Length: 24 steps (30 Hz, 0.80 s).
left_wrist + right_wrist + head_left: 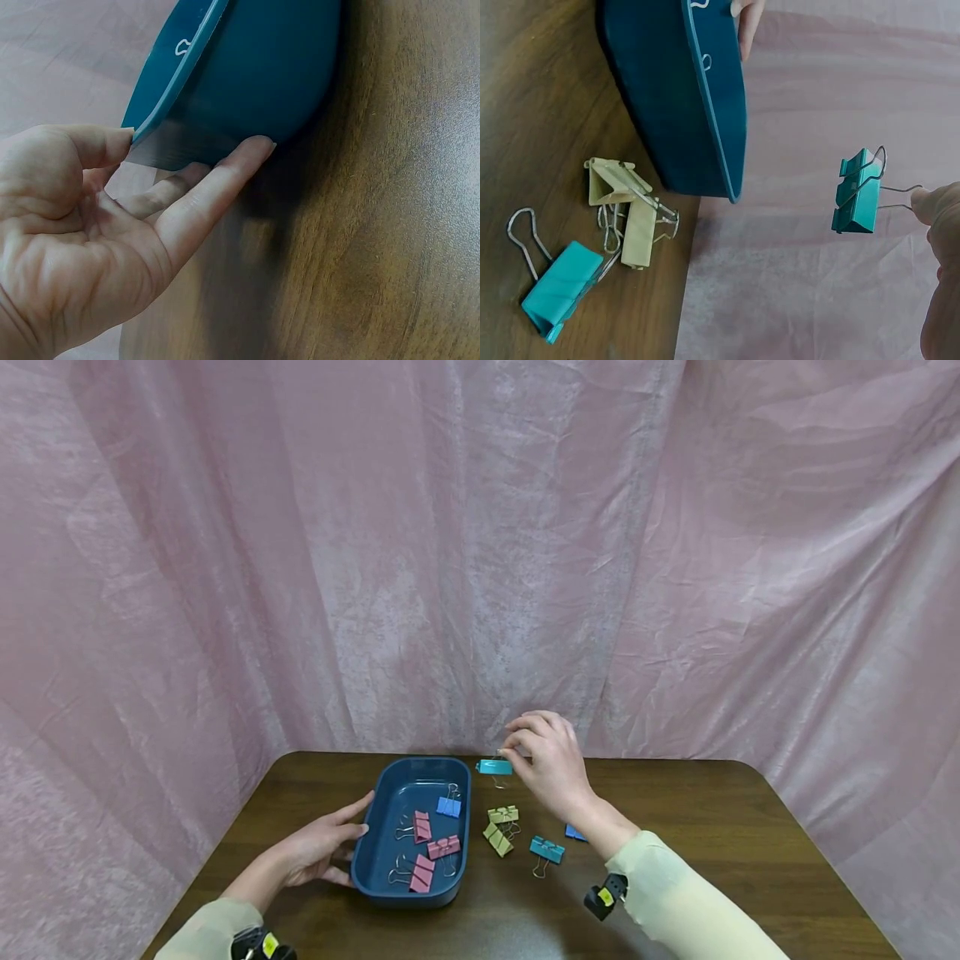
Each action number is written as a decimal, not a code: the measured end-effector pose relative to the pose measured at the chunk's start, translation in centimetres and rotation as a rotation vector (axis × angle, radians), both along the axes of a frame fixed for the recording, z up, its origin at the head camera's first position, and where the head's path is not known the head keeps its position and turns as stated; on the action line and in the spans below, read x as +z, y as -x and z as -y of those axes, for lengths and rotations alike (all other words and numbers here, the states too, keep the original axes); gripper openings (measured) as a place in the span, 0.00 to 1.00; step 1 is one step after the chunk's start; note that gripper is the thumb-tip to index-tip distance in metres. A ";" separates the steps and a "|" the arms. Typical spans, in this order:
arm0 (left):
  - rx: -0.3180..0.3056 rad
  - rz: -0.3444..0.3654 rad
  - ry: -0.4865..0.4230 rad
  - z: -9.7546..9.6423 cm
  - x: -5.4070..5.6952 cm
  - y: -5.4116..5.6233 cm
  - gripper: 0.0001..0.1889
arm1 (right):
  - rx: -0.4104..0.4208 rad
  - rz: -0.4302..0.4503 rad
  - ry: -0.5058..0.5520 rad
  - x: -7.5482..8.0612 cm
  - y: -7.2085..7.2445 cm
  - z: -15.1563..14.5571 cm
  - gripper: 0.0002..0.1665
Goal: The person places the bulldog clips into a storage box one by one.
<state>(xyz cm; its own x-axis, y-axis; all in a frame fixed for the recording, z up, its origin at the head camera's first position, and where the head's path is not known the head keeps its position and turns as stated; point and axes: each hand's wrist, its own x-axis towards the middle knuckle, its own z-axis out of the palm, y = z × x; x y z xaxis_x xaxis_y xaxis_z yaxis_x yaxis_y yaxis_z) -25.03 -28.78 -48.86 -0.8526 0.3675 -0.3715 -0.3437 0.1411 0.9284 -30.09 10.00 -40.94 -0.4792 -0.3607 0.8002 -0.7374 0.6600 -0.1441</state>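
My right hand (551,764) pinches a teal binder clip (859,191) by one wire handle, above the table just right of the blue tray (408,900). The clip's body hangs away from the fingertips. With fingers spread and fairly straight, my left hand (97,217) touches the tray's outer left wall, its thumb at the rim. Inside the tray lie a blue binder clip (449,807) and three pink binder clips, one pink clip (444,847) near the right wall.
Two yellow-green binder clips, one a tilted clip (498,840), lie together right of the tray. A second teal binder clip (562,285) lies nearer the front. Partly hidden by the right forearm is another blue clip (575,832). A pink curtain (480,560) hangs behind the wooden table (720,860).
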 end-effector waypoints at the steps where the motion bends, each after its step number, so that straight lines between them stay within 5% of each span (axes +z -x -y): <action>1: 0.000 -0.001 0.000 0.0 0.0 0.0 0.36 | 0.000 0.003 -0.002 0.1 0.0 0.1 0.07; 24: 0.006 -0.003 0.008 -0.1 0.1 -0.2 0.36 | 0.016 0.052 -0.036 -0.5 0.4 3.9 0.04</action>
